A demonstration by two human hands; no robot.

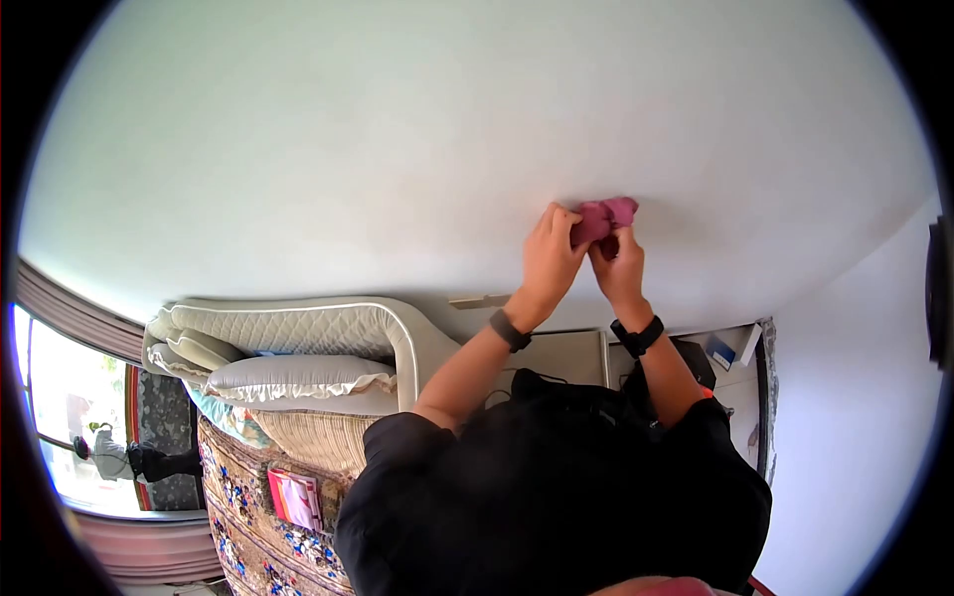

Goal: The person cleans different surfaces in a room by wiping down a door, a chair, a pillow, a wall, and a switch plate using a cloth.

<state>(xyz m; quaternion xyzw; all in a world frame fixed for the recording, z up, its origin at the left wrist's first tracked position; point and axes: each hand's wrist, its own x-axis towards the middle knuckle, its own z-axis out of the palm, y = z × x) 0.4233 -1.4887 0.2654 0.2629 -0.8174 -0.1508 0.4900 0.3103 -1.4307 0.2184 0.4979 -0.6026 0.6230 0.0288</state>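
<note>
A dark pink, crumpled item that looks like cloth (593, 223) is held up in front of the pale wall (397, 149). My left hand (553, 254) grips its left side, with the fingers bent round the edge. On the lower right, my right hand (620, 264) pinches the same item, close beside my left hand. Both wrists carry dark bands. The item's far side and some fingertips are hidden.
Below left stands a bed with a padded headboard (288, 316), a pillow (298, 375) and a patterned cover (234, 497) bearing a pink packet (295, 499). A window (84, 417) with curtains is far left. A cabinet top (561, 356) lies below my hands.
</note>
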